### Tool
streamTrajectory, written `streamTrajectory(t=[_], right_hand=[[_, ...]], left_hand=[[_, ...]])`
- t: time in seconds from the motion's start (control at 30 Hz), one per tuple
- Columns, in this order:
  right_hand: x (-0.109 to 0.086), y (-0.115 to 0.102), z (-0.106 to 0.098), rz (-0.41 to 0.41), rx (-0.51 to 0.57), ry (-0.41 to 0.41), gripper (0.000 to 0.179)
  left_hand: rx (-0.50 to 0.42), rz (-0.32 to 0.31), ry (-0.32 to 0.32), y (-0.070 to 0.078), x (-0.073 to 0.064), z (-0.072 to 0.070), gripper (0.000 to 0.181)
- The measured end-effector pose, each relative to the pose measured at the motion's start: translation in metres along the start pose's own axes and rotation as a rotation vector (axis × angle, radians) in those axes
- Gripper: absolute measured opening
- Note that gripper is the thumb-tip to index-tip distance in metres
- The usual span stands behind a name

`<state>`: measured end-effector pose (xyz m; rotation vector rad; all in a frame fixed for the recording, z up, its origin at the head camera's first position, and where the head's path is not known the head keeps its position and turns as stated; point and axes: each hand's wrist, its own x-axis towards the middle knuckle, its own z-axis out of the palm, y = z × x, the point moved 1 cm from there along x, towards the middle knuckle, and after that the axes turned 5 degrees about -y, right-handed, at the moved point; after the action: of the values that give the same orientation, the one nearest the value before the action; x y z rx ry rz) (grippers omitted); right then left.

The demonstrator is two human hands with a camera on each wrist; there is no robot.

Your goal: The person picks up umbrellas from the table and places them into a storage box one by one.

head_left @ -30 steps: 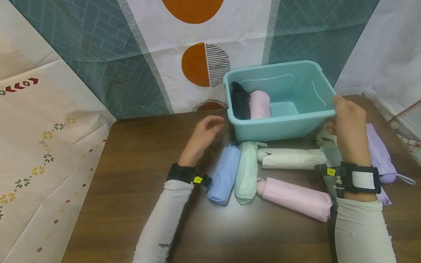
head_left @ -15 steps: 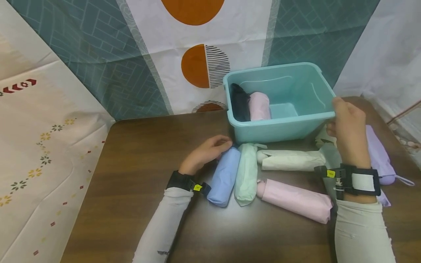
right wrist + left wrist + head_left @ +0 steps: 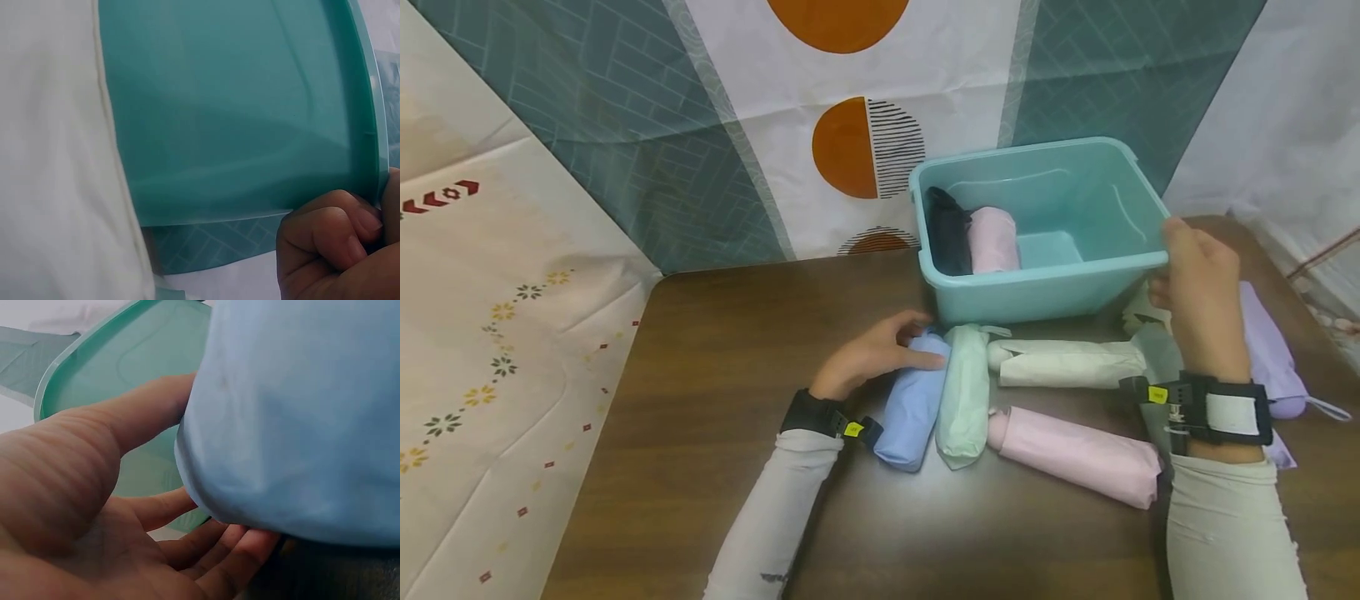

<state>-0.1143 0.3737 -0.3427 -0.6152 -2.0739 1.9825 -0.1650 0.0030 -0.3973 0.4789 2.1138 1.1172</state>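
Note:
My left hand (image 3: 880, 354) holds the upper end of a blue folded umbrella (image 3: 912, 421) lying on the table, thumb across its top and fingers at its far side. Close up in the left wrist view, thumb and fingers reach round the blue fabric (image 3: 294, 431). My right hand (image 3: 1206, 300) grips the right front corner of a teal plastic bin (image 3: 1037, 298); its curled fingers (image 3: 322, 240) show at the rim in the right wrist view. Inside the bin, a black folded umbrella (image 3: 947, 233) and a pink one (image 3: 993, 240) lean at the left end.
A mint umbrella (image 3: 964, 400) lies right beside the blue one. Further right are a cream umbrella (image 3: 1071, 364), a pink umbrella (image 3: 1078, 454) and a lavender one (image 3: 1266, 354), partly behind my right arm. A patterned cloth (image 3: 700, 125) hangs behind the wooden table (image 3: 700, 433).
My left hand has come down from beside the bin to the blue umbrella and closed its thumb and fingers about its upper end. My right hand stays on the bin's corner.

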Motion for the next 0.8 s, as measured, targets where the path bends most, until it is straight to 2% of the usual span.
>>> streamTrajectory(t=[0.23,0.57,0.67,0.8], right_hand=[[-0.002,0.002,0.001,-0.004,0.003,0.011,0.046],[-0.001,0.002,0.002,-0.03,0.018,0.01,0.044],[0.0,0.001,0.002,-0.03,-0.002,0.014,0.045],[0.001,0.0,0.004,-0.033,0.026,0.012,0.044]], left_hand=[[-0.012,-0.002,-0.013,-0.001,-0.002,0.0,0.071],[-0.06,0.01,0.022,-0.004,-0.003,-0.005,0.059],[-0.077,0.006,0.049,-0.002,-0.005,-0.007,0.057],[-0.088,0.022,0.116,0.003,-0.008,-0.012,0.055]])
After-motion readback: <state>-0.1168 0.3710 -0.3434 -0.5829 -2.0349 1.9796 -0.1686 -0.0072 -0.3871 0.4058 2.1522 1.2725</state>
